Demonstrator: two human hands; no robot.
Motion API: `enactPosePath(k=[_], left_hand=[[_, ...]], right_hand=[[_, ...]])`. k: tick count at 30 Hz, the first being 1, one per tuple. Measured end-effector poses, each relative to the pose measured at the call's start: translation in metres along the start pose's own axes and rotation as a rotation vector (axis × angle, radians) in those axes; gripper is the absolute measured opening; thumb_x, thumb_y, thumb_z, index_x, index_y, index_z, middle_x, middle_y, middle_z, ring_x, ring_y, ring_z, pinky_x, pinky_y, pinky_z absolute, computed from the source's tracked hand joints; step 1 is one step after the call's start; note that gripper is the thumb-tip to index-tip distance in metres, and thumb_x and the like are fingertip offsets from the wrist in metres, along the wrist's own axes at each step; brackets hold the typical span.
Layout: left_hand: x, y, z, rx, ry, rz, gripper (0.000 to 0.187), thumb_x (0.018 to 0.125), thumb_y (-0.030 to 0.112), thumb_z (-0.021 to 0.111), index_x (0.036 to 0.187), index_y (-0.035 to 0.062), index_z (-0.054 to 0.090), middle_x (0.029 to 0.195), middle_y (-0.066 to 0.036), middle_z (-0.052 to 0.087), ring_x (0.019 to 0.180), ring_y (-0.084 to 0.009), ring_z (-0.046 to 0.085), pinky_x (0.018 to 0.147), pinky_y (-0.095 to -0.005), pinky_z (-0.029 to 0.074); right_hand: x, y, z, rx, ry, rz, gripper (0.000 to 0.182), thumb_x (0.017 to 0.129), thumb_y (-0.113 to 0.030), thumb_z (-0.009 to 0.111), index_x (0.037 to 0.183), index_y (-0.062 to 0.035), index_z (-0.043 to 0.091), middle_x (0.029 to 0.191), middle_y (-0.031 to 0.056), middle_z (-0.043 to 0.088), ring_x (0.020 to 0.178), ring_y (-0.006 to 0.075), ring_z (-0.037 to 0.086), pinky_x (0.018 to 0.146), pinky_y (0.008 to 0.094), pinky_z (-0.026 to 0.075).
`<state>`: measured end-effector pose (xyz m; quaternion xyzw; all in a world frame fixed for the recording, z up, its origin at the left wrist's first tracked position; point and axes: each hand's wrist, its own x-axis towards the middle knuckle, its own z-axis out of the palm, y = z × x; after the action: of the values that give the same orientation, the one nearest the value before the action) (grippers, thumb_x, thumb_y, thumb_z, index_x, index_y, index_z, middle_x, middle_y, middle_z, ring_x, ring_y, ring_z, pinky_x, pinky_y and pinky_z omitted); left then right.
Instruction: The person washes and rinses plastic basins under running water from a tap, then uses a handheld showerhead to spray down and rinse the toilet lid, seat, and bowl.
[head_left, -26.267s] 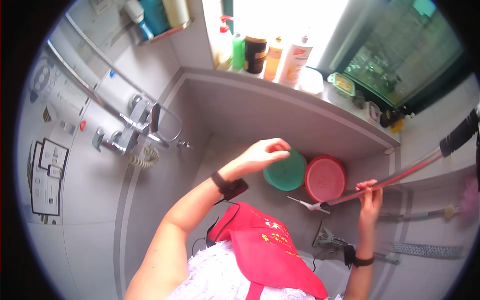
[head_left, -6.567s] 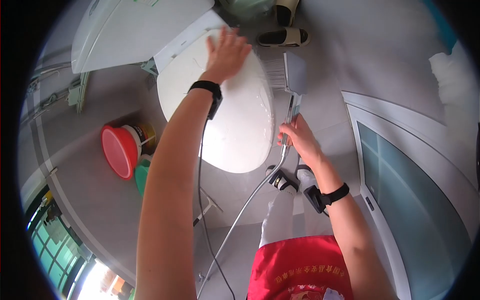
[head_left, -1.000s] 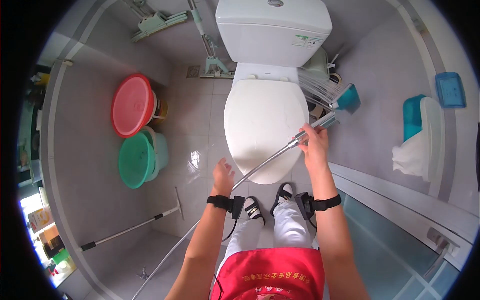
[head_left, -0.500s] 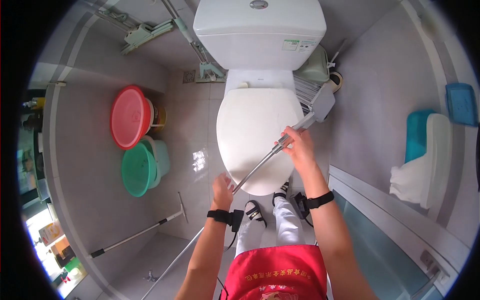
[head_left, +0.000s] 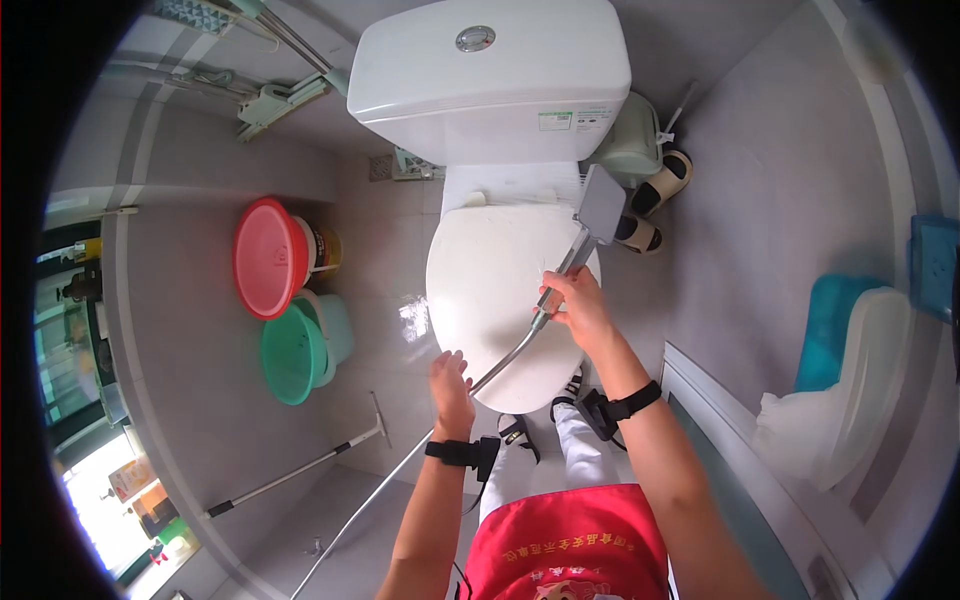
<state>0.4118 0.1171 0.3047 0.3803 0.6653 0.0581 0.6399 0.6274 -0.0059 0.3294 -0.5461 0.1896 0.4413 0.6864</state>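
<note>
My right hand (head_left: 575,303) is wrapped round the handle of a grey shower head (head_left: 602,203), which points up and right over the toilet's closed white lid (head_left: 510,260). From the handle a metal hose (head_left: 385,482) runs down to the lower left, passing beside my left hand. Near the lid's front left edge, my left hand (head_left: 453,385) has its fingers apart and holds nothing. Water lies on the lid's back part, below the white tank (head_left: 490,80).
Red (head_left: 270,258) and green (head_left: 292,355) basins stand at the left wall above a squeegee (head_left: 300,478). Slippers (head_left: 662,183) and a pale green bin (head_left: 628,140) are right of the toilet. A tissue holder (head_left: 865,370) hangs on the right wall.
The shower head has swung up and left, and its spray at the right of the lid is no longer plainly visible. The slippers have come into view. The camera view has shifted.
</note>
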Motion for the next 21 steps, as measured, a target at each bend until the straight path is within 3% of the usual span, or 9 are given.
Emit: enactPosePath(k=[4,7,10,11,13,15,21], left_hand=[[-0.007,0.009,0.012,-0.024,-0.03,0.041,0.049,0.089,0.022,0.058,0.133,0.0063,0.043,0.126,-0.007,0.049,0.121,-0.0233,0.046,0.098,-0.0488,0.034],[-0.011,0.006,0.015,-0.087,0.032,0.131,0.038,0.092,0.022,0.056,0.124,0.0037,0.05,0.118,-0.01,0.057,0.11,-0.0226,0.055,0.093,-0.0426,0.041],[-0.043,0.007,0.013,-0.14,-0.079,0.378,0.029,0.096,0.024,0.055,0.099,-0.0034,0.062,0.096,-0.013,0.067,0.09,-0.022,0.064,0.079,-0.0332,0.047],[-0.056,0.006,0.014,-0.113,-0.126,0.442,0.04,0.098,0.022,0.052,0.068,-0.0024,0.061,0.071,-0.012,0.066,0.066,-0.0195,0.063,0.067,-0.0291,0.049],[-0.074,-0.011,0.005,-0.001,-0.263,0.36,0.046,0.098,0.023,0.053,0.06,-0.0008,0.058,0.068,-0.014,0.066,0.062,-0.0196,0.062,0.066,-0.0304,0.05],[-0.08,-0.037,-0.003,0.003,-0.274,0.21,0.047,0.097,0.027,0.054,0.057,0.0022,0.054,0.067,-0.014,0.064,0.06,-0.0221,0.062,0.064,-0.0341,0.053],[-0.057,-0.101,-0.019,-0.218,-0.067,-0.123,0.019,0.093,0.019,0.057,0.089,0.0012,0.059,0.089,-0.012,0.066,0.079,-0.0205,0.064,0.074,-0.0313,0.051]], right_hand=[[0.007,-0.006,-0.008,0.045,0.091,-0.057,0.032,0.085,-0.014,0.066,0.1,-0.005,0.04,0.092,0.011,0.057,0.075,0.0188,0.059,0.071,0.0452,0.058],[0.015,-0.007,-0.021,0.049,0.121,-0.04,0.031,0.084,-0.013,0.065,0.101,-0.0049,0.04,0.092,0.0112,0.057,0.073,0.0189,0.059,0.07,0.0455,0.058],[0.016,-0.005,-0.027,0.082,0.169,-0.06,0.027,0.084,-0.014,0.065,0.096,-0.0057,0.043,0.087,0.009,0.057,0.069,0.0171,0.06,0.063,0.041,0.058],[0.015,-0.006,-0.029,0.085,0.174,-0.061,0.024,0.083,-0.014,0.065,0.094,-0.0064,0.045,0.084,0.008,0.057,0.067,0.0162,0.061,0.06,0.0388,0.058],[0.012,-0.01,-0.033,0.055,0.13,-0.027,0.025,0.084,-0.014,0.065,0.096,-0.0057,0.045,0.086,0.0082,0.057,0.07,0.0163,0.062,0.063,0.0392,0.058],[0.011,-0.011,-0.031,0.018,0.077,0.009,0.027,0.085,-0.014,0.065,0.099,-0.0053,0.045,0.087,0.0083,0.057,0.073,0.0163,0.062,0.066,0.0394,0.058],[0.014,-0.007,-0.003,-0.101,-0.076,0.054,0.028,0.087,-0.015,0.066,0.101,-0.0049,0.043,0.091,0.0094,0.057,0.079,0.0172,0.06,0.075,0.0439,0.057]])
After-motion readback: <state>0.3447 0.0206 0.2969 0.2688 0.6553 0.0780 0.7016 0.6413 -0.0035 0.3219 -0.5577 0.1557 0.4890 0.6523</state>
